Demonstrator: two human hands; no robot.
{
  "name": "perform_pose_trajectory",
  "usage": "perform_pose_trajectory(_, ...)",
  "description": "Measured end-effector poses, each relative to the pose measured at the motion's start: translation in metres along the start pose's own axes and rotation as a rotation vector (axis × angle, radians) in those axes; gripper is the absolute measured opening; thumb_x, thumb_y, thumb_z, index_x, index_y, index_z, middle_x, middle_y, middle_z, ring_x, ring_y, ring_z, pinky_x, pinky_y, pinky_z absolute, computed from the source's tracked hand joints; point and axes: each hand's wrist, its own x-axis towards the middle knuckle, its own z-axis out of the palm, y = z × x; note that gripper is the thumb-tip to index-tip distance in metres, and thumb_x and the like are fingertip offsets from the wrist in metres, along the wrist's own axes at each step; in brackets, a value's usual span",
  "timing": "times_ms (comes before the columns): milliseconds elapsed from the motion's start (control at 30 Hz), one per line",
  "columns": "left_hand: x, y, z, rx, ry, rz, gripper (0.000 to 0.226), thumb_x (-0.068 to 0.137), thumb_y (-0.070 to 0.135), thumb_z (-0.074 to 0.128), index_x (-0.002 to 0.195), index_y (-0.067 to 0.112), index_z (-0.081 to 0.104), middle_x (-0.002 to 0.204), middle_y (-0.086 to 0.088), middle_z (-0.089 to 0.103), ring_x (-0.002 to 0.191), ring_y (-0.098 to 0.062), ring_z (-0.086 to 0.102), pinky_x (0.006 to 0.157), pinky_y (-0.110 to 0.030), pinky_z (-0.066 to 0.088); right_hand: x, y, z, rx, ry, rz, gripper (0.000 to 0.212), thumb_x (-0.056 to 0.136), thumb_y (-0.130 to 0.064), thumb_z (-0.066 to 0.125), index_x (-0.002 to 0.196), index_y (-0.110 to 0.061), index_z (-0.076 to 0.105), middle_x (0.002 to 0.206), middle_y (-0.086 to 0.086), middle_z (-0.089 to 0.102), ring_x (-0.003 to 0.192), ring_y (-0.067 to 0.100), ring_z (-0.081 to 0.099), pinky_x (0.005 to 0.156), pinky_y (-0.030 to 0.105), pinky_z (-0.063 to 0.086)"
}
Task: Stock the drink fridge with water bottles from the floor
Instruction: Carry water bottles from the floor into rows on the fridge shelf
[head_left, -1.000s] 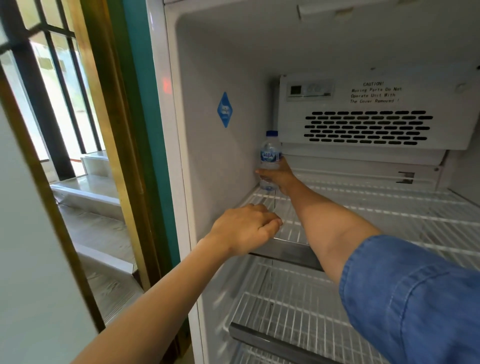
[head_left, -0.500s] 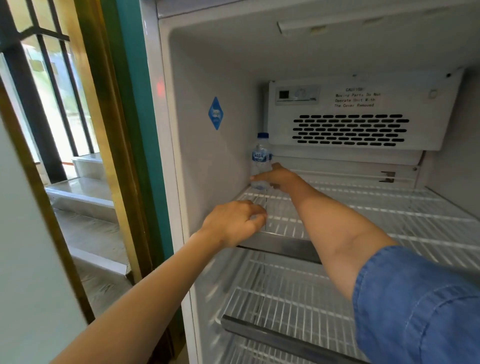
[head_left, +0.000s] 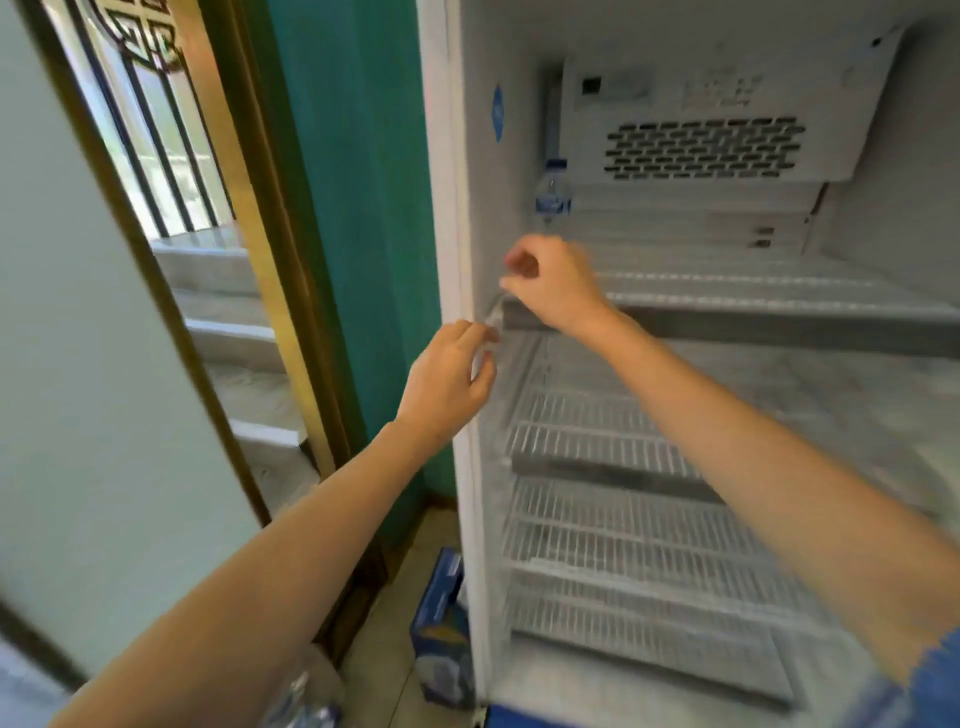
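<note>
Bottle of clear plastic, blue-capped, stands upright back-left on the white wire top shelf; right hand and left hand hover before it, loosely curled, empty.

The top white wire shelf of the fridge, edged with a grey front rail, carries one small clear plastic water bottle with a blue cap and blue label, upright in the back left corner. The lower white wire shelves show only as blur. On the beige tiled floor a blue cardboard box sits against the fridge's lower left corner, with blurred clear plastic bottles near it.
</note>
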Motion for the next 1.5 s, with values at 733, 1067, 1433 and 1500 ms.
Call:
perform_pose_trajectory(733, -0.562, -0.097, 0.082, -0.078, -0.716, -0.978, 0.038, 0.086, 0.013, 0.059, 0.124, 0.012, 0.054, 0.118, -0.009, 0.06, 0.103, -0.027, 0.06, 0.088, -0.033, 0.047, -0.519, 0.122, 0.323, 0.104, -0.903, 0.704, 0.048, 0.08, -0.022, 0.075, 0.121, -0.01, 0.054, 0.113, 0.008, 0.059, 0.089, 0.019, 0.06, 0.082, 0.031, 0.049)
perform_pose_trajectory(1067, -0.81, -0.154, 0.277, -0.105, -0.632, -1.244, 0.065, 0.082, -0.003, 0.056, 0.14, 0.015, 0.033, 0.134, -0.01, 0.051, 0.115, -0.028, 0.054, 0.075, -0.026, 0.038, -0.757, 0.29, 0.491, 0.195, -0.908, 0.911, 0.079, 0.071, -0.013, 0.08, 0.139, -0.016, 0.039, 0.134, 0.0, 0.045, 0.124, 0.016, 0.045, 0.097, 0.023, 0.037)
perform_pose_trajectory(1433, -0.91, -0.243, 0.437, -0.236, -0.467, -1.166, 0.068, 0.065, 0.005, 0.076, 0.125, 0.022, 0.05, 0.116, 0.003, 0.06, 0.104, -0.018, 0.056, 0.079, -0.022, 0.036, -0.849, 0.389, 0.628, 0.356, -0.701, 0.907, 0.074, 0.059, -0.01, 0.088, 0.119, -0.032, 0.051, 0.105, -0.017, 0.062, 0.097, 0.005, 0.059, 0.081, 0.016, 0.044)
perform_pose_trajectory(1500, -0.908, -0.247, 0.443, -0.28, -0.417, -1.205, 0.059, 0.061, 0.009, 0.081, 0.111, 0.023, 0.055, 0.101, 0.009, 0.063, 0.094, -0.016, 0.058, 0.075, -0.026, 0.042, -0.849, 0.393, 0.633, 0.382, -0.676, 0.922, 0.064, 0.06, -0.011, 0.087, 0.107, -0.036, 0.051, 0.093, -0.02, 0.063, 0.084, -0.001, 0.059, 0.072, 0.007, 0.043)
